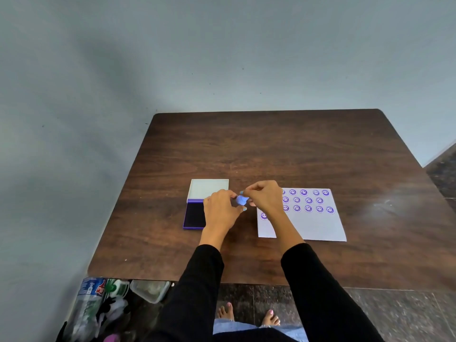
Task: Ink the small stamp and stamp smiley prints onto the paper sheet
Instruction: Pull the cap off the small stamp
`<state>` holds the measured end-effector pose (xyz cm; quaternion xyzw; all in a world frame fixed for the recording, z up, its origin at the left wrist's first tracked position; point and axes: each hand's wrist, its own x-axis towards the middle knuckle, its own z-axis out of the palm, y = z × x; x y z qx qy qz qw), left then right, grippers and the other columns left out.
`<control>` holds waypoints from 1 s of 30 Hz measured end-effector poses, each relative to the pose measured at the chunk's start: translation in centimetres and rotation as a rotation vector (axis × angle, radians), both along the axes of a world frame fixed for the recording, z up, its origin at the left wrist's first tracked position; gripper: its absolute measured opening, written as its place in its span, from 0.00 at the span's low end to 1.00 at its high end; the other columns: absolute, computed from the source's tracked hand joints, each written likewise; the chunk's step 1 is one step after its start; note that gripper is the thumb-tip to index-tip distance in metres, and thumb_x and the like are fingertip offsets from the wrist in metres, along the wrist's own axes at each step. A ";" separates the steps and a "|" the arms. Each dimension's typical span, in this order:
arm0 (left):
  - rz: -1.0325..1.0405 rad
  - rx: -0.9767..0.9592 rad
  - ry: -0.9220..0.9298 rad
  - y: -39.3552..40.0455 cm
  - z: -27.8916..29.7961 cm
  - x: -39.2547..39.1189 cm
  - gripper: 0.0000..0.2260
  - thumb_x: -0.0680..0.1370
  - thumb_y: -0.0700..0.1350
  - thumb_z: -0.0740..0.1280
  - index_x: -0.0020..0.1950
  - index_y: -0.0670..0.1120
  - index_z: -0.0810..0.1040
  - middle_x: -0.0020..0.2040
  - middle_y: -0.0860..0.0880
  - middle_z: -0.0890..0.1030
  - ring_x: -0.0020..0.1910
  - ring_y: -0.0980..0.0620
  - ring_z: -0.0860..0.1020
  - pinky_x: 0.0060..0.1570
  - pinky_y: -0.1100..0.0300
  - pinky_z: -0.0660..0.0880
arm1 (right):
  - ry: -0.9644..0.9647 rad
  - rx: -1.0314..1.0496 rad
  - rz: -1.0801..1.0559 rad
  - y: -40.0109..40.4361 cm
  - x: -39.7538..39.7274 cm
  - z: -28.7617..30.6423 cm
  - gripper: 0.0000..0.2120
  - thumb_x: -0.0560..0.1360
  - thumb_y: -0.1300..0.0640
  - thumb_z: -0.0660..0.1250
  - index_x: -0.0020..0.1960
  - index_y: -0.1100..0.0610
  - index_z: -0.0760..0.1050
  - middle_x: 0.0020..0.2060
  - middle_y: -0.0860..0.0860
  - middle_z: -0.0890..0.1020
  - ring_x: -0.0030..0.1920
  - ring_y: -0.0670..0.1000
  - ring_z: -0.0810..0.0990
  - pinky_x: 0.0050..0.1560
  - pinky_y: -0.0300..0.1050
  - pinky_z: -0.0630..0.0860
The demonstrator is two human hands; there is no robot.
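A small blue stamp [242, 200] hangs just above the table between the ink pad and the paper. Both hands pinch it: my left hand [222, 208] from the left, my right hand [265, 197] from the right and above. The open ink pad [193, 215] has a dark purple inked surface and a white lid [208, 188] folded back; my left hand covers its right edge. The white paper sheet [313, 225] lies to the right with several purple smiley prints in rows and one lone print [264, 215] at its left edge. My right wrist hides part of the sheet.
The brown wooden table [271, 149] stands against a grey wall. Under its near left corner sit plastic bottles and bags [96, 307] and a clear container [150, 290]. My bare feet [246, 314] stand on the stone floor.
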<state>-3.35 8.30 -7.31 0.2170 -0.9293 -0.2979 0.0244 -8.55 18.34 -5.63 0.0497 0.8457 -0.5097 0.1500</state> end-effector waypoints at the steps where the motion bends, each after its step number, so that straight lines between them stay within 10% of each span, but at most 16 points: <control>1: 0.013 0.006 0.020 0.1 0.0 0.0 0.13 0.72 0.49 0.74 0.54 0.46 0.82 0.54 0.48 0.82 0.54 0.49 0.78 0.59 0.52 0.72 | -0.008 -0.009 -0.016 0.0 0.0 0.1 0.05 0.67 0.59 0.74 0.39 0.61 0.83 0.39 0.59 0.85 0.43 0.58 0.84 0.51 0.57 0.81; 30: 0.142 -0.001 0.077 1.3 -1.3 0.1 0.12 0.69 0.52 0.76 0.51 0.52 0.84 0.76 0.49 0.60 0.77 0.46 0.48 0.71 0.37 0.45 | -0.044 -0.086 0.063 1.1 -0.1 -0.4 0.09 0.68 0.62 0.75 0.46 0.64 0.82 0.43 0.60 0.84 0.45 0.56 0.81 0.50 0.50 0.81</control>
